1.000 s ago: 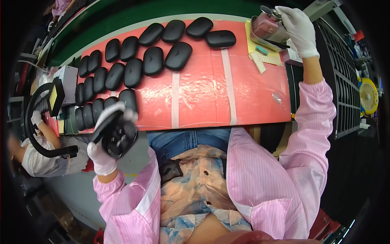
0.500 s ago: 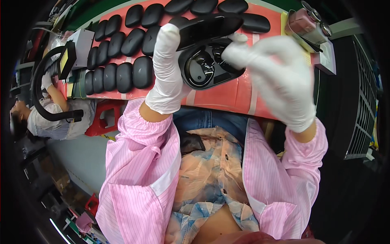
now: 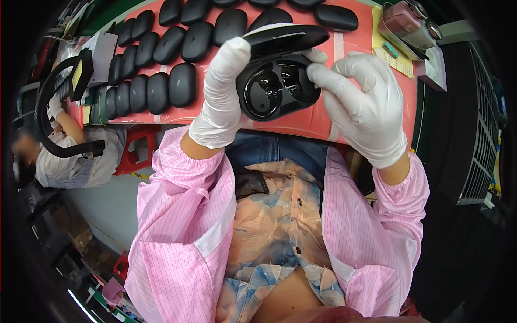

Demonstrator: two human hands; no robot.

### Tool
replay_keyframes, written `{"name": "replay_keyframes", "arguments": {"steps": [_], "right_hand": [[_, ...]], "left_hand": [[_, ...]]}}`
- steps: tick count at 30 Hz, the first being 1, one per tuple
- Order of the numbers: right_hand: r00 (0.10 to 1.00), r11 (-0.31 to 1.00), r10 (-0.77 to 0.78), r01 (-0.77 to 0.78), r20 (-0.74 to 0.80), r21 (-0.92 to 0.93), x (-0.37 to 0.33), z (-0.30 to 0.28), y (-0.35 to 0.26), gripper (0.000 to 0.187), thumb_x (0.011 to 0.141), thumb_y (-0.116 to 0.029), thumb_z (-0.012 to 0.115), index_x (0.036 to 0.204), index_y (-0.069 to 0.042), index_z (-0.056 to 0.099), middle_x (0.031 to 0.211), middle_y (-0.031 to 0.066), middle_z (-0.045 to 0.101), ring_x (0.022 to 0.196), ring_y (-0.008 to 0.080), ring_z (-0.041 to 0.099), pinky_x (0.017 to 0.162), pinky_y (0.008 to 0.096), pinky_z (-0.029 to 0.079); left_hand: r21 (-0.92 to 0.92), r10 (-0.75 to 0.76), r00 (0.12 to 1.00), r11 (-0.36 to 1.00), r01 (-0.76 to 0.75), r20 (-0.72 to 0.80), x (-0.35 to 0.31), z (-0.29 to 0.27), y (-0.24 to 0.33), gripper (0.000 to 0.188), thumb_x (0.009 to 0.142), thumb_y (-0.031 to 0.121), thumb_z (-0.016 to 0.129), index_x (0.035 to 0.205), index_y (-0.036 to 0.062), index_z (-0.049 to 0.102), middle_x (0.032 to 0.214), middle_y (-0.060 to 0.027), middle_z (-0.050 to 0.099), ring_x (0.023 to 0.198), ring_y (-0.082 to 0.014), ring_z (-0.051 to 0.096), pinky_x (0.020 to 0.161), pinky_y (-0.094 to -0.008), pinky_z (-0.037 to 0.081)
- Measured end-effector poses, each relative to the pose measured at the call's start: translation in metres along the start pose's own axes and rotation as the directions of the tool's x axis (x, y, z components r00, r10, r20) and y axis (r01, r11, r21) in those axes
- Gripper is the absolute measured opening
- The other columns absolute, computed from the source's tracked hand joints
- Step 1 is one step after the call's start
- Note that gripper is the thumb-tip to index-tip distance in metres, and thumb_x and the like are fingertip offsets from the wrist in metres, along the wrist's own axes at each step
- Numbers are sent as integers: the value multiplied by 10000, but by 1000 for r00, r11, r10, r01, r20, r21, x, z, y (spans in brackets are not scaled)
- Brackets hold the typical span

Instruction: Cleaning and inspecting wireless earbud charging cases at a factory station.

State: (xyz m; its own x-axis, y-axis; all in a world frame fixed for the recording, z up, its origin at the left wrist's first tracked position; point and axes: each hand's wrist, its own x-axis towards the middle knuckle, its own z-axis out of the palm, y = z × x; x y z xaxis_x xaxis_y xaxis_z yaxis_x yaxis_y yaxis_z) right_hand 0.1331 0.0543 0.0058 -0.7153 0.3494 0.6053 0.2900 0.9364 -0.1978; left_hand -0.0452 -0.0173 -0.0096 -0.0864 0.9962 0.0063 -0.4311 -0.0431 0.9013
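Observation:
My left hand point(image 3: 219, 99), in a white glove, grips a black earbud charging case point(image 3: 276, 112) by its left side, fingertips showing at the far right corner. The case's glossy lid point(image 3: 288, 39) is raised. Inside sit two shiny black earbuds, the left one point(image 3: 263, 92) and the right one point(image 3: 292, 81), each in its own hollow. My right hand point(image 3: 366, 105), gloved in white too, has its fingers bent and drawn together at the case's right edge, beside the right earbud. Whatever may be between those fingertips is hidden.
Rows of closed black cases point(image 3: 169, 44) cover the red mat point(image 3: 301, 126). A clear container point(image 3: 401, 24) and a small green block point(image 3: 390, 50) lie at the far right. A black flexible hose point(image 3: 46, 126) curves at the left, near another person point(image 3: 72, 156) seated there.
My right hand has come from a blurred motion to near stillness at the case's right edge. The lid appears tilted farther back, and the whole view has shifted slightly.

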Motion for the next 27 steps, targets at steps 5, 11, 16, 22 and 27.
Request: {"name": "replay_keyframes", "arguments": {"steps": [5, 11, 16, 22, 27], "right_hand": [[965, 960, 191, -145, -181, 242, -10, 6, 9, 276, 750, 109, 626, 956, -57, 706, 830, 28, 662, 750, 153, 584, 628, 270, 464], [963, 912, 234, -171, -132, 372, -28, 23, -24, 302, 734, 151, 670, 966, -41, 689, 899, 62, 633, 804, 188, 637, 668, 278, 505], [961, 970, 233, -220, -146, 100, -33, 32, -2, 296, 714, 124, 694, 953, -50, 717, 850, 55, 611, 757, 183, 609, 654, 271, 478], [939, 881, 263, -140, -222, 453, -15, 15, 6, 233, 763, 126, 677, 971, 21, 690, 883, 80, 615, 801, 179, 620, 691, 282, 502], [988, 988, -62, 40, 141, 150, 5, 9, -7, 248, 706, -34, 731, 918, -162, 738, 810, 10, 595, 707, 208, 570, 599, 293, 436]], "left_hand": [[-61, 88, 996, 994, -86, 30, 2, -6, -1, 1007, 799, 796, 418, 1287, -80, 504, 1154, -244, 628, 1012, -288, 662, 877, -373, 563], [-172, 97, 992, 982, -82, 80, 7, -9, -5, 864, 848, 712, 478, 1275, -37, 527, 1144, -201, 641, 1038, -264, 653, 895, -363, 555], [-218, 44, 997, 976, -28, 69, 4, -11, -8, 799, 888, 653, 448, 1261, -47, 550, 1107, -209, 655, 993, -261, 666, 877, -352, 558], [-172, -24, 997, 984, 37, 80, 5, -4, -7, 698, 932, 563, 439, 1265, -35, 573, 1056, -151, 682, 916, -196, 667, 833, -299, 545], [-166, -247, 962, 960, 227, -114, -5, 3, -6, 570, 917, 566, 532, 1153, 58, 641, 1026, -51, 683, 907, -140, 652, 853, -274, 515]]}}
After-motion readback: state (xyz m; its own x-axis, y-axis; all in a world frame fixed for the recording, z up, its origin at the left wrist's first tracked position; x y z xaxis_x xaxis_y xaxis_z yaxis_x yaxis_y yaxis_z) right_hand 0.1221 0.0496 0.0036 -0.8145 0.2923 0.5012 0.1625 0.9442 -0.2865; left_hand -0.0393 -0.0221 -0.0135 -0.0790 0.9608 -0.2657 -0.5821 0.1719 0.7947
